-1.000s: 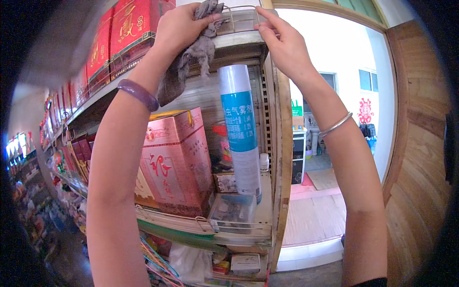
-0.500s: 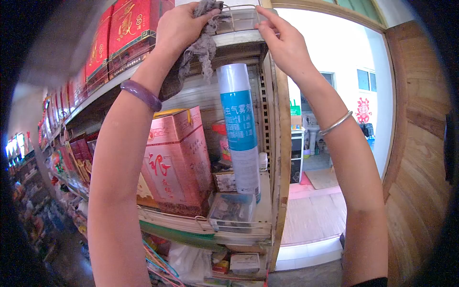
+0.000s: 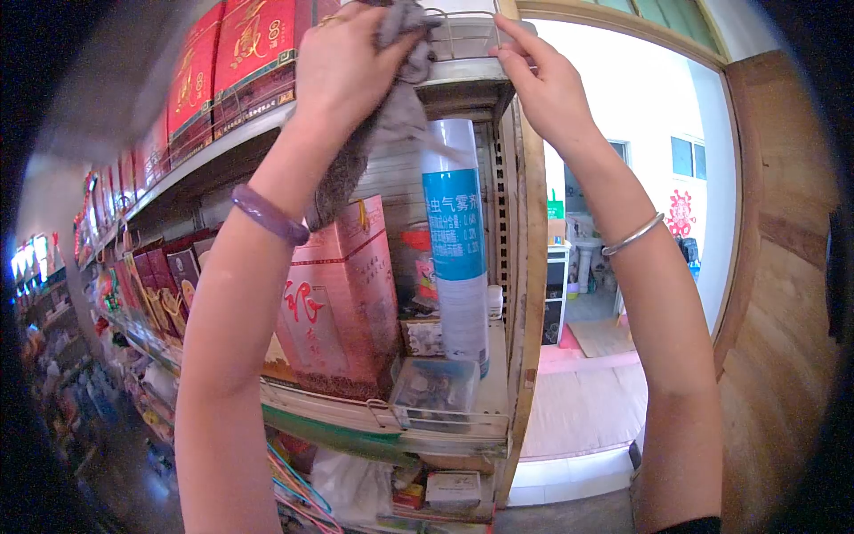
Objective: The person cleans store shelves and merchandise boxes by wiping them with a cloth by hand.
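My left hand (image 3: 342, 71) is closed around a grey, worn cloth (image 3: 409, 62) at the upper shelf's front edge. The cloth hangs below the hand, partly blurred, in front of the space under that shelf. At the shelf's right end, my right hand (image 3: 543, 80) has its thumb and forefinger on the upright of a wire shelf guard (image 3: 454, 37). Below the hands, a tall blue-and-white spray can (image 3: 458, 240) stands on the middle shelf beside a pink gift box (image 3: 342, 303).
Red boxes (image 3: 253, 49) line the upper shelf at left. A clear plastic container (image 3: 433, 390) sits at the middle shelf's front, behind a low wire rail. Right of the wooden post (image 3: 527, 258) is a doorway with a wooden door (image 3: 774, 311).
My left hand has come slightly lower and nearer, and the cloth has swung with it. My right hand stays at the wire guard. The view has shifted slightly.
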`<action>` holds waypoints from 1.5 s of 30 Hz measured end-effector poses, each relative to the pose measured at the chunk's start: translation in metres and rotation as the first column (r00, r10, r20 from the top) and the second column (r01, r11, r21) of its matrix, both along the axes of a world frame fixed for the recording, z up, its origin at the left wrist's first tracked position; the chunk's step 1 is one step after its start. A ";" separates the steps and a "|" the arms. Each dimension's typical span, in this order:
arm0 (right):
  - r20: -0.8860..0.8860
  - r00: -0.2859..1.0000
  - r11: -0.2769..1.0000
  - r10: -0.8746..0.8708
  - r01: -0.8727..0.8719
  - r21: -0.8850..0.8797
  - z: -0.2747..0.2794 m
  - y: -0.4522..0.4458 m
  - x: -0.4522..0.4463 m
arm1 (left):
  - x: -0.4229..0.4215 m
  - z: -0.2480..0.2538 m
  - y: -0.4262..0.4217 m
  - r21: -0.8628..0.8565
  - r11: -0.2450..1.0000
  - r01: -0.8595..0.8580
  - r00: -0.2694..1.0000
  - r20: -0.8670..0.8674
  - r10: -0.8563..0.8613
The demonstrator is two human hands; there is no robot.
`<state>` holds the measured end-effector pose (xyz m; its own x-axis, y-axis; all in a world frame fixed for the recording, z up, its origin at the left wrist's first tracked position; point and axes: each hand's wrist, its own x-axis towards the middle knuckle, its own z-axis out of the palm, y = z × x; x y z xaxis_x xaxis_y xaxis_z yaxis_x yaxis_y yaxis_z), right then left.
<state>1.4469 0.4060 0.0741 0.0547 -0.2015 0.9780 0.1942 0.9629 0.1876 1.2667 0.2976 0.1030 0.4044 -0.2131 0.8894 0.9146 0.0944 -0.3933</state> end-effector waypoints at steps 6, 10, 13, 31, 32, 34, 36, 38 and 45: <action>0.026 1.000 1.000 0.000 0.001 -0.023 0.001 0.002 0.002 | -0.010 -0.022 0.009 0.120 0.990 -0.076 0.963 -0.247 0.104; 0.034 0.999 0.999 0.033 -0.032 -0.033 0.003 0.004 0.001 | -0.033 -0.019 0.000 0.082 0.989 -0.122 0.956 -0.257 0.139; 0.057 0.997 0.998 0.048 -0.045 -0.053 0.001 0.002 0.003 | -0.074 -0.018 -0.016 0.008 0.978 -0.210 0.973 -0.099 0.210; 0.098 0.994 0.994 0.040 -0.030 -0.102 -0.001 0.002 0.003 | -0.028 0.008 0.002 -0.056 0.976 -0.208 0.978 -0.028 0.207; 0.099 0.995 0.994 0.024 -0.014 -0.104 -0.001 0.001 0.004 | -0.027 0.007 0.000 -0.058 0.972 -0.230 0.973 -0.024 0.229; 0.098 0.995 0.993 -0.005 0.016 -0.115 -0.003 0.000 0.007 | -0.030 0.003 -0.001 -0.060 0.969 -0.241 0.970 0.023 0.243; 0.091 0.993 0.992 0.079 -0.070 -0.101 -0.002 -0.003 0.007 | -0.041 0.001 -0.002 -0.058 0.974 -0.219 0.969 0.103 0.224; 0.071 0.992 0.991 0.109 -0.103 -0.085 -0.002 -0.008 0.004 | -0.044 -0.003 -0.004 -0.090 0.971 -0.222 0.957 0.172 0.235; 0.037 0.998 0.998 0.053 -0.052 -0.034 -0.002 -0.008 0.002 | 0.008 -0.004 0.001 -0.106 0.979 -0.171 0.975 0.127 0.184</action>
<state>1.4486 0.3978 0.0719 0.0270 -0.1674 0.9855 0.1363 0.9773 0.1622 1.2751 0.2990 0.0986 0.3026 -0.0613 0.9511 0.9319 0.2285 -0.2818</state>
